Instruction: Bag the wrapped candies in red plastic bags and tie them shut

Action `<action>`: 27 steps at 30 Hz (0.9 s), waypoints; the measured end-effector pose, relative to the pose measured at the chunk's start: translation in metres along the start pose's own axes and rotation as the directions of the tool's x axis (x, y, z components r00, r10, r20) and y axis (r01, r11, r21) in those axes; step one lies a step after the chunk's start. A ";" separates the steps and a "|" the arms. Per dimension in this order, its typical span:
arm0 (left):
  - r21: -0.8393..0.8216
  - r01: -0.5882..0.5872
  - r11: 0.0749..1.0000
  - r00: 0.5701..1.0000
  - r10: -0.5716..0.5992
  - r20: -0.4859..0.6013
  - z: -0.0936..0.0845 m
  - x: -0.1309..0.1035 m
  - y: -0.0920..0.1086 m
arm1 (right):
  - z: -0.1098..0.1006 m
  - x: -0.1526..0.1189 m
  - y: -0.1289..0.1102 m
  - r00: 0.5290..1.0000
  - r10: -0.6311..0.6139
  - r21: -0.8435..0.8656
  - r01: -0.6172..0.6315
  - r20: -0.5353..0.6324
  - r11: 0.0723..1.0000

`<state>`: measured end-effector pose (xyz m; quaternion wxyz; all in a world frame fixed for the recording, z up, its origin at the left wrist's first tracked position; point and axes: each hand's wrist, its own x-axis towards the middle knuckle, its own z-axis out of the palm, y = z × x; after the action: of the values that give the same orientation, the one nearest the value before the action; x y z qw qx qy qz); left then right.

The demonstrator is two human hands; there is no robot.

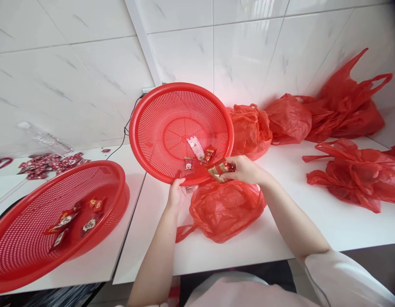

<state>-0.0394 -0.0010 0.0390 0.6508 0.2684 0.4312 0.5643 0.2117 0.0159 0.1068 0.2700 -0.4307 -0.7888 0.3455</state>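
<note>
A round red plastic basket (143,123) is tilted toward me above the table. My left hand (177,194) grips its near rim, thumb on top; a small pale, shiny item (189,189) shows beside the fingers, its kind unclear. My right hand (241,169) is closed around red-and-gold wrapped snack packets (219,169) at the basket's right lower edge. Low inside the basket lie a pink-and-white packet (195,147), a small dark red packet (188,163) and a red wrapped piece (210,154). Directly below is a red plastic bag (227,209), its contents hidden.
Another red basket (116,170) with several packets stands at left. Behind it are a pile of small red packets (44,165) and a clear bottle (47,137). Several red bags (288,119) line the tiled wall; more red bags (360,175) lie at right. A black cable (125,128) hangs behind.
</note>
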 end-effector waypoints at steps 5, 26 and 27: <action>-0.003 -0.034 0.999 0.999 0.034 0.040 -0.002 0.000 0.001 | -0.006 -0.013 -0.013 0.931 -0.015 -0.100 0.055 0.364 0.993; 0.040 0.064 0.997 0.994 -0.067 0.085 0.016 -0.015 -0.004 | 0.013 0.005 0.011 0.944 -0.127 -0.319 0.227 0.306 0.920; 0.048 0.061 0.997 0.995 -0.064 0.080 0.016 -0.015 -0.003 | 0.011 0.005 0.010 0.942 -0.146 -0.268 0.230 0.301 0.935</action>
<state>-0.0238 -0.0137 0.0477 0.6788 0.2921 0.4254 0.5224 0.2057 0.0207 0.0929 0.1210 -0.3359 -0.8997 0.2510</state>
